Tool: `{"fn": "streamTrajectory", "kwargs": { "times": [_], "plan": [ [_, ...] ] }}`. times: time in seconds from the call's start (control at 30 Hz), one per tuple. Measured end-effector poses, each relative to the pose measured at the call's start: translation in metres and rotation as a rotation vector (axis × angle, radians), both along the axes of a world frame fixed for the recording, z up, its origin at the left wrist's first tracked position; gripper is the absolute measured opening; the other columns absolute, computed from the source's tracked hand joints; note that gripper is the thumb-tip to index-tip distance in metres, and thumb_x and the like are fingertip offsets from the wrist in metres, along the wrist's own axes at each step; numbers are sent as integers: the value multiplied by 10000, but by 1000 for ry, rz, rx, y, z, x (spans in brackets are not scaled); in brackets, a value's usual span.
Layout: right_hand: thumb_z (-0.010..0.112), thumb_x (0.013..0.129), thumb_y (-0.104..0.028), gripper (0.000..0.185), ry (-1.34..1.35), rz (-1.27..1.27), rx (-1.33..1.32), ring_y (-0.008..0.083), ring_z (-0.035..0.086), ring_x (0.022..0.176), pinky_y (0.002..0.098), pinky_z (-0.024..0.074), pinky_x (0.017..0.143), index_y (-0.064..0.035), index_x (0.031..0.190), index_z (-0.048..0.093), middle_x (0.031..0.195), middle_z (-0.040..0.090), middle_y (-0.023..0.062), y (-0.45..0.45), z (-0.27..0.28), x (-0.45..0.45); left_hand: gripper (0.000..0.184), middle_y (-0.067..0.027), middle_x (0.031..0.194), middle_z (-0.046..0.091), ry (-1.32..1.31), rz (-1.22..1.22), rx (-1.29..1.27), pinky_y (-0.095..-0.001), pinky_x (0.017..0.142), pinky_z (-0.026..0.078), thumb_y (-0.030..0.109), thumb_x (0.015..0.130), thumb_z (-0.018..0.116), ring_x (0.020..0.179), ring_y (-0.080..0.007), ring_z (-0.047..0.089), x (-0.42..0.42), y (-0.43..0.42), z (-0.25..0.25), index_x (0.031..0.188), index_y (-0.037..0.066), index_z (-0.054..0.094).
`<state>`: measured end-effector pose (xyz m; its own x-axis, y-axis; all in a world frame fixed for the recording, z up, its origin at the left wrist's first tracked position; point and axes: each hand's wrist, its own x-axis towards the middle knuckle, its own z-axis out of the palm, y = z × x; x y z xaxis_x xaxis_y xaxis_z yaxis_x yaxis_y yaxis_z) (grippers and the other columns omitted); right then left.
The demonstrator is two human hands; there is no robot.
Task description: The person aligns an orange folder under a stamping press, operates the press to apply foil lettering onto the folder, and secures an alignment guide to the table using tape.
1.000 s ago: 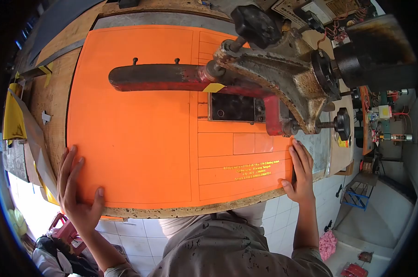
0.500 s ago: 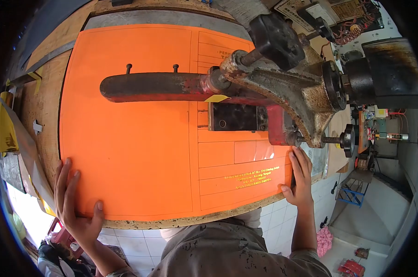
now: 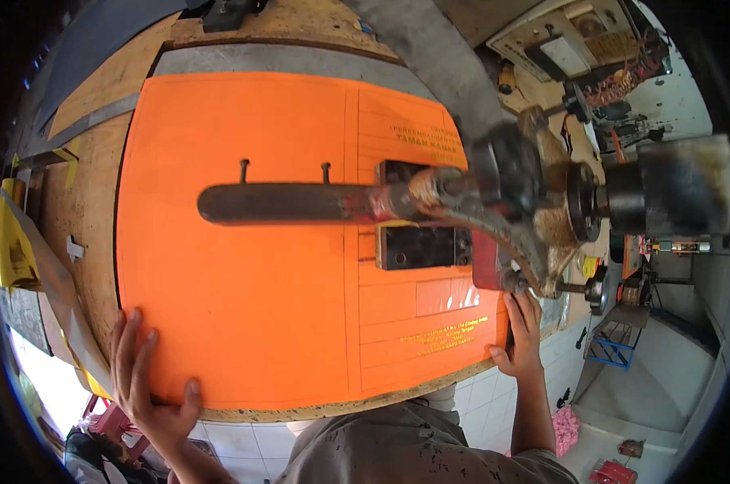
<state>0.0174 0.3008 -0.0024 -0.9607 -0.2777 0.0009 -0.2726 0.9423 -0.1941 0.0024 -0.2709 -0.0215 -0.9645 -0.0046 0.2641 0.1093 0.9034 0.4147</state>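
Note:
A large orange printed sheet (image 3: 244, 323) lies flat on the worktable, with creased lines and gold lettering on its right part. My left hand (image 3: 151, 395) rests at its lower left corner, fingers spread along the left edge and thumb on the near edge. At the lower right edge, my right hand (image 3: 522, 339) touches the sheet with fingers stretched out and thumb apart. Between the hands, a dark bar (image 3: 276, 203) of a press machine (image 3: 550, 206) reaches over the sheet. Black blocks (image 3: 421, 247) sit under the machine on the sheet's right part.
Yellow foil (image 3: 14, 242) hangs at the table's left side. The wooden tabletop (image 3: 79, 210) shows left of the sheet. A control panel (image 3: 566, 56) with red coiled cable stands at the upper right. A blue metal stand (image 3: 611, 347) is on the right.
The press machine's head appears lower in view, smaller and blurred, and a second black block shows behind its bar. The view has shifted slightly; both hands keep their places on the sheet.

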Motion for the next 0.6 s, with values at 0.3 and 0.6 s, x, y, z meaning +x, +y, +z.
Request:
{"fn": "streamTrajectory", "kwargs": {
  "times": [0.3,0.6],
  "plan": [
    [637,950,-670,910,-258,-187,-28,439,545,1345,545,418,1130,49,1501,544,1452,572,290,8,4,18,654,-263,1445,658,-42,-87,-23,-648,1147,464,506,912,720,1364,-522,592,-5,-10,8,1355,26,696],
    [621,956,-678,914,-482,-348,5,450,540,1346,548,411,1135,54,1500,544,1459,567,294,8,5,42,554,-244,1369,713,-45,-109,15,-647,1098,527,466,917,776,1279,-490,668,-13,-6,15,1243,18,760]
  ]
}}
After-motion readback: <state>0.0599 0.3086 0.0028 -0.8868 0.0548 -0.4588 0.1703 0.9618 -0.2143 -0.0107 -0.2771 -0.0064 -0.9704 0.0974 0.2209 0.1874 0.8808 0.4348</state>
